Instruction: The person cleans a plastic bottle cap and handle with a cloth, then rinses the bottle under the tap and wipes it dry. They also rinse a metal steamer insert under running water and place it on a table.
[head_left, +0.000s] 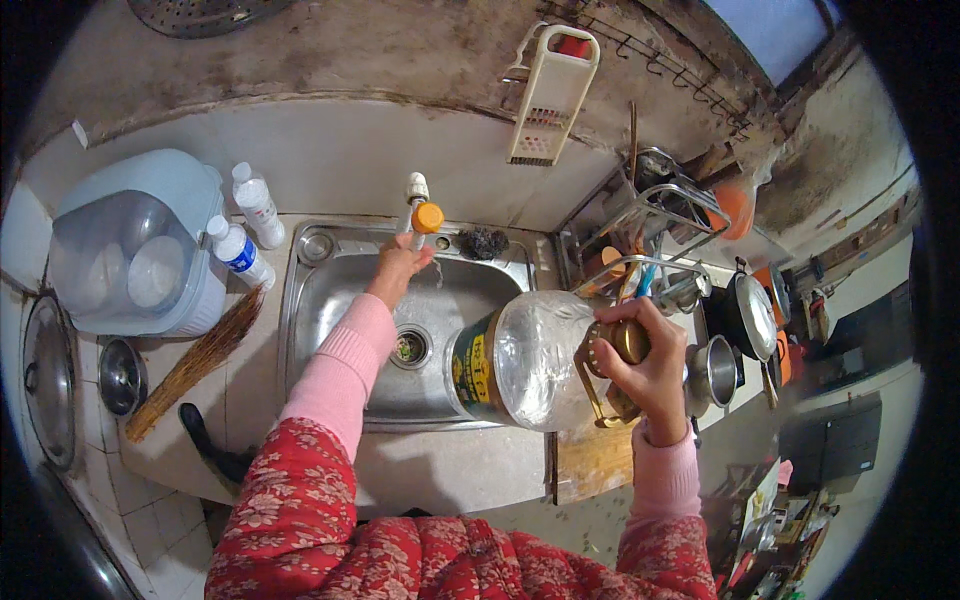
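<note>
My right hand (649, 364) grips the capped neck of a large clear plastic jug (540, 360) with a green and yellow label. The jug is tilted on its side, its base over the right part of a stainless steel sink (480, 262). My left hand (403, 262) is at the white faucet (417, 189) with an orange knob (427, 217), its fingers around or against the spout. Below, the sink's drain strainer (410, 346) holds small green scraps.
Left of the sink stand a lidded dish box (139, 247), two plastic bottles (259, 206) (240, 255) and a straw whisk (195, 364). At the right are a metal rack (660, 199), pots (712, 371) and a wooden board (596, 457). A grater (555, 94) hangs on the wall.
</note>
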